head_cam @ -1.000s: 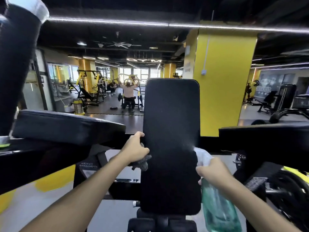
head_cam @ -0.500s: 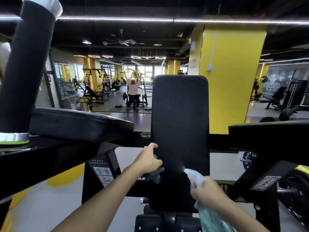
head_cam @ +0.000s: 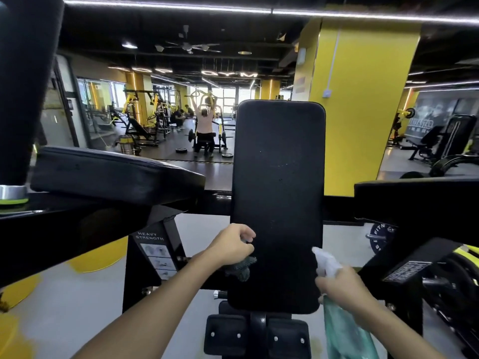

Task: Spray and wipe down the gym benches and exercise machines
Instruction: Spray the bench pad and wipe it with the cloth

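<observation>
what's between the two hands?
Head view: only the lower part of the upright black pad lies between the left hand, gripping a cloth, and the right hand on the spray bottle.

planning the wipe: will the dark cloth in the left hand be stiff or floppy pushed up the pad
Probably floppy: the cloth hangs crumpled below the left hand. Likely light, as that hand alone holds it by the pad.

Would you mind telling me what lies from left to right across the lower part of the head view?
Instruction label → left hand gripping the grey cloth → upright black pad → right hand holding the spray bottle → weight plate.
</observation>
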A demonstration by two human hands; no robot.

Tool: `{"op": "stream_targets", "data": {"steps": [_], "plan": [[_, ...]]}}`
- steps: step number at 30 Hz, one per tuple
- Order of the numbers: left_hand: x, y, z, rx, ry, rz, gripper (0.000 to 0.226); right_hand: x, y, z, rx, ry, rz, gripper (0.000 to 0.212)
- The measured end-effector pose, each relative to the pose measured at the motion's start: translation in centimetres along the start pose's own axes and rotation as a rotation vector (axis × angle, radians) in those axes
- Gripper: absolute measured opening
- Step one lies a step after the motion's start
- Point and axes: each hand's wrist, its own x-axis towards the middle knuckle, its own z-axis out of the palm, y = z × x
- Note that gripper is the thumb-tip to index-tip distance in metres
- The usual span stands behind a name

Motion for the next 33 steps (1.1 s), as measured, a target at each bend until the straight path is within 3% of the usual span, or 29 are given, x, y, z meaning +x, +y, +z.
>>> {"op": "stream_targets", "data": {"steps": [2, 4, 7, 9, 12, 15, 18, 23, 25, 29, 33], "plan": [[-0.3, 0.7, 0.4, -0.003, -0.091, 0.038, 0.023, 0.2, -1.9, 0.5, 0.100, 0.001, -0.019, 0.043], [-0.8, 1.4, 0.8, -0.046, -0.209, 0.081, 0.023, 0.5, -3.9, 1.2, 0.133, -0.041, -0.106, 0.057], [-1.6, 2.3, 0.5, -0.063, -0.351, 0.119, 0.045, 1.2, -7.6, 2.1, 0.117, -0.140, -0.263, 0.072], [-1.6, 2.5, -0.3, -0.106, -0.324, 0.144, 0.040, 2.1, -10.3, 3.1, 0.163, -0.195, -0.328, 0.069], [-1.0, 2.6, -2.3, -0.213, -0.152, 0.167, 0.023, 4.0, -13.8, 4.7, 0.161, -0.193, -0.419, 0.051], [0.0, 1.6, -4.5, -0.262, -0.017, 0.155, 0.028, 5.7, -16.4, 5.8, 0.148, -0.296, -0.440, 0.037], [0.7, 0.3, -6.0, -0.104, 0.138, 0.088, 0.038, 8.0, -17.8, 5.6, -0.201, -0.411, -0.505, 0.055], [1.7, -1.5, -6.0, 0.175, 0.326, -0.066, 0.033, 13.0, -18.4, 5.1, -0.817, -0.046, -0.742, 0.082], [2.4, -2.1, -5.3, 0.228, 0.363, -0.098, 0.030, 14.5, -17.7, 5.7, -1.027, -0.027, -0.765, 0.100], [4.5, -4.0, -4.1, 0.291, 0.368, -0.169, 0.035, 16.3, -15.4, 7.5, -1.249, -0.027, -0.712, 0.132], [6.9, -5.8, -3.0, 0.321, 0.297, -0.254, 0.031, 17.3, -14.0, 8.4, -1.281, 0.019, -0.672, 0.144]]}}
